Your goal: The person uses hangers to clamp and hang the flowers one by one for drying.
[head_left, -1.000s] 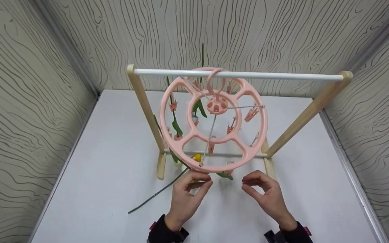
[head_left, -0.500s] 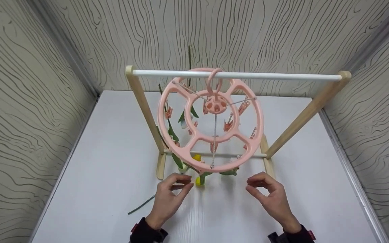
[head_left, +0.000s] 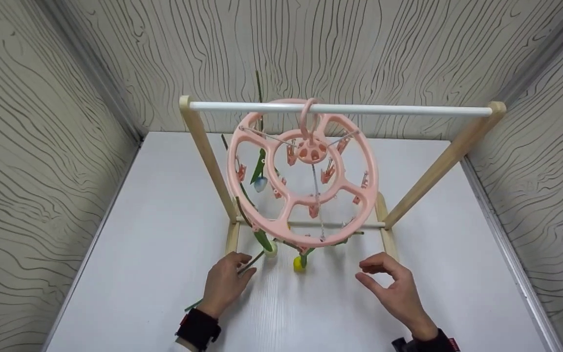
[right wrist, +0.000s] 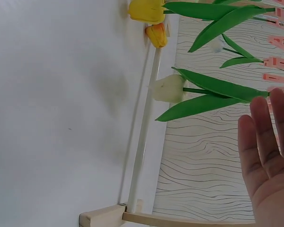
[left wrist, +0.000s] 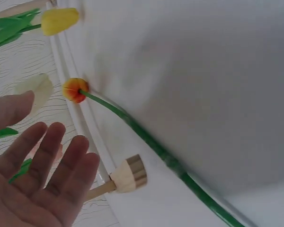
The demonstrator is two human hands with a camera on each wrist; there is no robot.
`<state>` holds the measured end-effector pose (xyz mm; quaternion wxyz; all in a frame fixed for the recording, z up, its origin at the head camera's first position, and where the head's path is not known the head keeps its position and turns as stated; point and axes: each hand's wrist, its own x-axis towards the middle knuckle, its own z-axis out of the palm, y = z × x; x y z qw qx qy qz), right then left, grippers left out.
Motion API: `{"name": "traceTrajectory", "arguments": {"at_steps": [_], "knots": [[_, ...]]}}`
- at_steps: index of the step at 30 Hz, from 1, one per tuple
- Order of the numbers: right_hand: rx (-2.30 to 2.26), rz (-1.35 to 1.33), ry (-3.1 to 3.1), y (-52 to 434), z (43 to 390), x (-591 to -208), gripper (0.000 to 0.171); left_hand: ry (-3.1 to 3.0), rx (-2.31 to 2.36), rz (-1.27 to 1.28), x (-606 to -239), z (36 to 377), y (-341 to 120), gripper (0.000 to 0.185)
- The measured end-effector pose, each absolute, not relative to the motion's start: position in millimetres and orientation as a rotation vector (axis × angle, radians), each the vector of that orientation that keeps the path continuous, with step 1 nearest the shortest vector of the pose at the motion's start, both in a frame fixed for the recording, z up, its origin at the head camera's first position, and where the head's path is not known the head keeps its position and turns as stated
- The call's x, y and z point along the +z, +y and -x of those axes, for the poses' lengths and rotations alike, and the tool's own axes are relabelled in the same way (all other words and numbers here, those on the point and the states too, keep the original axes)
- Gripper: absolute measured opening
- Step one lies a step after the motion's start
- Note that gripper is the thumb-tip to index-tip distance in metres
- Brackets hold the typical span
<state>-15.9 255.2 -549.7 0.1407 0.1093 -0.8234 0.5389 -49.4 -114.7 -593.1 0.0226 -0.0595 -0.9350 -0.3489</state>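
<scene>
My left hand [head_left: 225, 283] hovers over the stem of an orange-yellow tulip [left wrist: 75, 90] lying on the table, its fingers extended and apart from the stem in the left wrist view. My right hand [head_left: 393, 288] hangs in the air right of the hanger, fingers loosely bent, holding nothing. A round pink clip hanger [head_left: 272, 226] hangs by its hook from the rack's white bar. Clipped to it head-down are a yellow tulip [head_left: 299, 264], a white tulip [head_left: 270, 249] and a blue-white tulip [head_left: 260, 184]. Several pink clips [head_left: 313, 210] dangle without flowers.
The wooden rack [head_left: 421, 168] stands on the white table [head_left: 140, 254], with a white top bar [head_left: 399, 110] and a thin lower rod [head_left: 333, 224]. Wood-patterned panels [head_left: 281, 44] enclose the back and sides.
My left hand has moved left and away from the hanger's front rim, toward the lying stem. The hanger has turned, its front edge swinging right with the clipped tulips. My right hand has shifted slightly.
</scene>
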Motion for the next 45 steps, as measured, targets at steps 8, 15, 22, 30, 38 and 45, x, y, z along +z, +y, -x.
{"name": "traceTrajectory", "arguments": {"at_steps": [8, 15, 22, 30, 38, 45], "knots": [[1.482, -0.324, -2.415, 257.5, 16.1, -554.0, 0.039, -3.015, -0.901, 0.073, -612.9, 54.8, -117.5, 0.019], [1.472, -0.301, -2.441, 257.4, 14.5, -556.5, 0.038, -3.017, -0.852, 0.116, -618.9, 59.6, -118.5, 0.012], [1.464, -0.292, -2.441, 256.5, 14.0, -554.3, 0.035, -3.003, -0.822, 0.174, -619.6, 62.5, -117.9, 0.007], [1.467, -0.295, -2.428, 254.3, 12.6, -550.8, 0.037, -2.906, -0.679, 0.324, -625.7, 60.7, -116.3, 0.011], [1.484, -0.28, -2.443, 254.5, 10.8, -551.0, 0.037, -2.814, -0.568, 0.482, -629.6, 54.6, -119.9, 0.017], [1.483, -0.274, -2.443, 255.1, 9.7, -553.3, 0.037, -2.84, -0.588, 0.573, -623.8, 45.7, -126.0, 0.017]]}}
